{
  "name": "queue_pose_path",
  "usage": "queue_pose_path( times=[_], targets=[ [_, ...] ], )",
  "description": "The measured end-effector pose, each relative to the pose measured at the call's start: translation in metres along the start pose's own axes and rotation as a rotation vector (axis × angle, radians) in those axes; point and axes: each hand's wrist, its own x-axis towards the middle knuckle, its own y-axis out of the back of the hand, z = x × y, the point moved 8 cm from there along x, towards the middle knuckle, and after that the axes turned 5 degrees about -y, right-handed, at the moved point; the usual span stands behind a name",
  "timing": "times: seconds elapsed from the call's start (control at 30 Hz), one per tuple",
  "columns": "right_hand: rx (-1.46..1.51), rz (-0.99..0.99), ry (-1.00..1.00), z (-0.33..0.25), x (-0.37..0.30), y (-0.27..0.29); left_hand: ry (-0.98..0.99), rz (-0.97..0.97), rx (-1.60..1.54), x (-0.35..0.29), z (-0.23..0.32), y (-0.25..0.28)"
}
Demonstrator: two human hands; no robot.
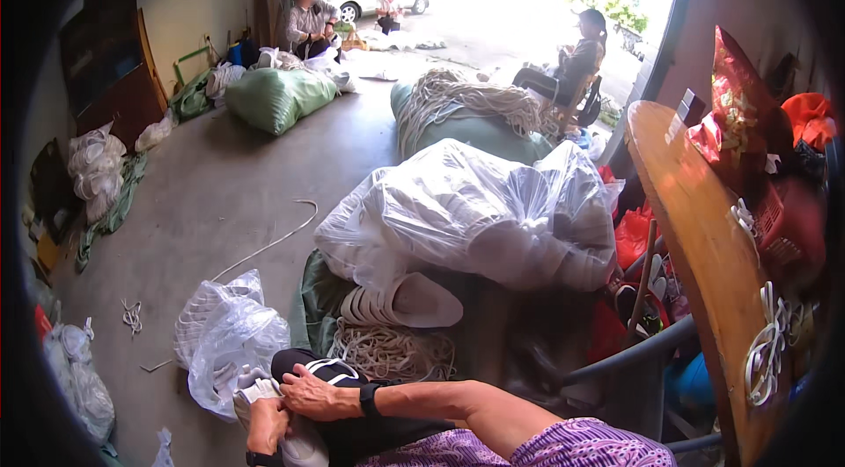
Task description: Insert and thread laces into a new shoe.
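A white shoe (305, 444) lies in my lap on black trousers. My left hand (268, 424) is closed at its opening, fingers curled and partly hidden. Close beside it, my right hand (319, 395) has its fingers bent down onto the shoe's edge; what the fingertips pinch is too small to make out. White laces (331, 370) lie looped over my dark-clad knee, just beyond the right hand. A clear plastic bag (238, 353) with white shoe-like pieces stands at the left, touching the shoe's far end.
Nested white shoe pieces (400, 301) rest above a heap of cord (396, 351). Beyond is a large clear bag of white pieces (475, 212). A wooden board (695, 229) stands at right. Green sacks (280, 99) and seated people (572, 58) are farther off, near the doorway.
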Motion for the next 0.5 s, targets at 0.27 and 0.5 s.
queue_pose_path(
  times=[0.27, 0.5],
  targets=[
    [-0.007, -0.051, -0.003, 0.007, 0.002, 0.005, 0.012, 0.007, -0.048, 0.005, 0.002, -0.001],
    [0.004, -0.02, -0.031, 0.005, 0.0, 0.001, 0.014, -0.035, 0.125, 0.007, 0.004, -0.001]
  ],
)
